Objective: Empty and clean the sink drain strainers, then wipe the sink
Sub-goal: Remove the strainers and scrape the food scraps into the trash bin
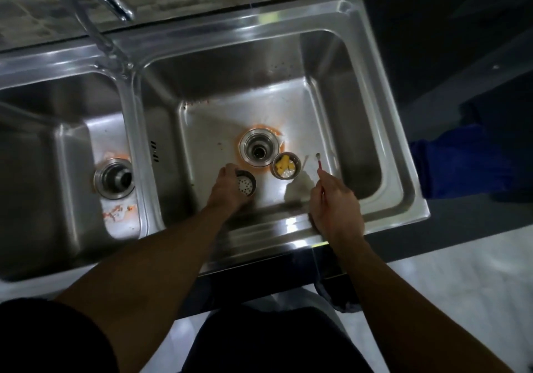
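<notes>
Two strainers out of their drains, on the right basin floor

The empty perforated steel strainer cup [246, 185] sits gripped by the left hand [227, 188]; the second steel strainer holding yellow scraps [285, 165] stands free between both hands, just beyond the right hand [334, 202], which pinches a thin red-handled brush [319, 165] pointing away; the open drain [260, 150] lies behind.

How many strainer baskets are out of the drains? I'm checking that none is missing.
2: one empty basket held by the left hand, one with yellow scraps right of the open drain.
</notes>
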The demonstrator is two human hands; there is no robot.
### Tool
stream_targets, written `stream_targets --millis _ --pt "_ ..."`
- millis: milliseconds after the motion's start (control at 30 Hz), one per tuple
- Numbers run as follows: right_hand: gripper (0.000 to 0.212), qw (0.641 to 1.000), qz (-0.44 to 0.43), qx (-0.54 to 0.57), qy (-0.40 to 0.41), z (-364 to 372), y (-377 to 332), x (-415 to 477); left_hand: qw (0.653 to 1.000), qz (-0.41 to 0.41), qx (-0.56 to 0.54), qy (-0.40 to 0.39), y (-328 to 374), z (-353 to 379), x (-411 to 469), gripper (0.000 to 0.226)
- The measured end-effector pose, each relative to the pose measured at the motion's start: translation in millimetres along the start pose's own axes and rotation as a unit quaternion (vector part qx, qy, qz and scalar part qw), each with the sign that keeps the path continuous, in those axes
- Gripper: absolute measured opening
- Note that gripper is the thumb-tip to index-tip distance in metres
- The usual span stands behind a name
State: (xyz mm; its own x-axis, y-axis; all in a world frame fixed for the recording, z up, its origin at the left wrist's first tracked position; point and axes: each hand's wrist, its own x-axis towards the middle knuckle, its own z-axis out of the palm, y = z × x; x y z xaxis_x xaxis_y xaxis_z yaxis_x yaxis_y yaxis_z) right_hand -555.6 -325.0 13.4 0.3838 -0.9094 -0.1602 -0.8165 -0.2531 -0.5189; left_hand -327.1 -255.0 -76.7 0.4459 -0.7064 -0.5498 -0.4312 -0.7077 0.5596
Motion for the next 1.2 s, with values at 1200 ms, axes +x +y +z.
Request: stream_targets --millis 1200 --pt "0.029 0.998 0.004 0.03 0.059 1.5 3.0 -1.9 0.983 0.182 -0.009 0.01 75.3 24.2 17.1 0.089"
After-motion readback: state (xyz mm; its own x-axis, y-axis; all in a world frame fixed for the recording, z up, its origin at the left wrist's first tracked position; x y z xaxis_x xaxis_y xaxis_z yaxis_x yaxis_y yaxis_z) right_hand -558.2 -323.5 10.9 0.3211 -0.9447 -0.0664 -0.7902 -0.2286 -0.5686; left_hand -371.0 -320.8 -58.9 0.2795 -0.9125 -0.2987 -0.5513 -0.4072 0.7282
